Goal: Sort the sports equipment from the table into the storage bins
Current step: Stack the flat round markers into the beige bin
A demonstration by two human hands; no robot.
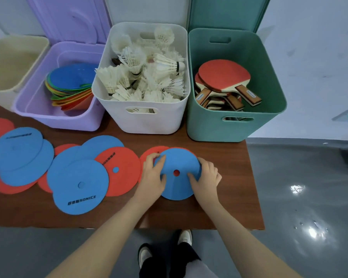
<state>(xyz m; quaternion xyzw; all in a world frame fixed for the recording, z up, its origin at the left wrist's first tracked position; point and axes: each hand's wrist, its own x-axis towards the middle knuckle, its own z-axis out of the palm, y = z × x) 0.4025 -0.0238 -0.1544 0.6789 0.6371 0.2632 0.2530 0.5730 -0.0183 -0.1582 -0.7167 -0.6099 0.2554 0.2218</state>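
Observation:
A blue flat disc [177,185] with a centre hole lies on a red disc [149,152] near the table's right end. My left hand [152,173] grips its left edge and my right hand [206,175] grips its right edge. Several more blue discs [78,187] and red discs [122,171] overlap across the table to the left. The purple bin [54,117] at the back holds a stack of coloured discs [72,85].
The white bin [149,121] is full of shuttlecocks [145,77]. The green bin [215,127] holds table tennis paddles [225,77]. A beige bin [0,93] stands far left. The brown table [219,213] ends just right of my hands; grey floor lies beyond.

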